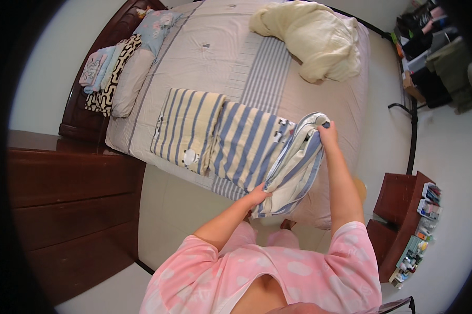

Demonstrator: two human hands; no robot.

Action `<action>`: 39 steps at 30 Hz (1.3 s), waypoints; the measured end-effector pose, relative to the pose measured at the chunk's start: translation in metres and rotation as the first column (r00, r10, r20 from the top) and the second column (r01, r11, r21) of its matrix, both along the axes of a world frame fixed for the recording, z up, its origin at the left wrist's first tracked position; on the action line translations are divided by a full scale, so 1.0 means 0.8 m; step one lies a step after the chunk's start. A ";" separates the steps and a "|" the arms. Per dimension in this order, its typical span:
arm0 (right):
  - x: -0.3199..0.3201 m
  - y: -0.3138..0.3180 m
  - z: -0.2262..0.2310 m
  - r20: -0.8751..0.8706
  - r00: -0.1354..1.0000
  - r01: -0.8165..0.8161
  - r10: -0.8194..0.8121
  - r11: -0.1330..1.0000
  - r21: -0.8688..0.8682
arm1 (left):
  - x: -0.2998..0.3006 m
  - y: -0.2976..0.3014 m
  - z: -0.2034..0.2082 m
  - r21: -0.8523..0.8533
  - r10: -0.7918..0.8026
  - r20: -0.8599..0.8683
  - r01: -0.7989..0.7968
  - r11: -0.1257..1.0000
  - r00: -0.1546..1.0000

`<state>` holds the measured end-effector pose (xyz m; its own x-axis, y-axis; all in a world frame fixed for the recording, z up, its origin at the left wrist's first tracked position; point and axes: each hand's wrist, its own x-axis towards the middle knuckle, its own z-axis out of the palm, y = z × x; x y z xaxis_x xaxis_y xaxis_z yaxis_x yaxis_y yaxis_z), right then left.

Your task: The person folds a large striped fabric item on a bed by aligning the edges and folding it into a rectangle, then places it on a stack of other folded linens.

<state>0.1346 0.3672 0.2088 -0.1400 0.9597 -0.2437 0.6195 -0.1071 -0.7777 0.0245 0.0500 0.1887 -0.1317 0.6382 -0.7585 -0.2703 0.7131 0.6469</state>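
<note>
A cream and blue striped quilt cover (249, 138) lies folded in a long strip across the near part of the bed. Its right end is lifted and bunched, showing white and striped layers. My left hand (259, 195) grips the near edge of that raised end, thumb on top. At the far corner of the same end, my right hand (327, 133) is closed around the cloth. The strip's left part (189, 125) rests flat, with a panda print near its front edge. Cloth hides some of my fingers on both hands.
The bed (204, 63) has a pale sheet with a grey striped band. A crumpled cream blanket (314, 39) lies at its far right. Pillows (134, 78) and folded cloths sit by the dark headboard. A brown cabinet (79, 209) stands at left, a dark wooden shelf unit (398, 220) at right.
</note>
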 end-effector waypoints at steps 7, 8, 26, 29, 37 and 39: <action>-0.238 -0.059 -0.008 -0.384 0.905 -0.301 0.184 0.915 -0.270 | -0.214 -0.067 -0.064 -0.100 0.090 -0.354 -0.133 0.986 0.931; -0.265 -0.072 -0.012 -0.378 0.905 -0.312 0.194 0.908 -0.279 | -0.246 -0.083 -0.084 -0.064 0.121 -0.510 -0.178 0.982 0.852; -0.219 -0.156 -0.160 0.008 0.895 -0.403 0.447 0.814 -0.417 | -0.224 -0.085 -0.165 -0.261 -0.261 -0.617 0.119 0.958 0.743; -0.202 -0.153 -0.177 0.019 0.880 -0.438 0.474 0.829 -0.348 | -0.252 -0.109 -0.167 -0.253 -0.183 -0.679 0.008 0.967 0.711; -0.068 -0.172 -0.215 0.154 0.981 -0.122 0.114 0.992 0.042 | -0.255 -0.122 -0.143 -0.174 -0.103 -0.874 -0.109 0.979 0.476; -0.018 -0.173 -0.231 0.250 0.959 0.140 -0.131 0.990 -0.016 | -0.235 -0.086 -0.125 -0.080 -0.085 -0.884 0.030 0.996 0.460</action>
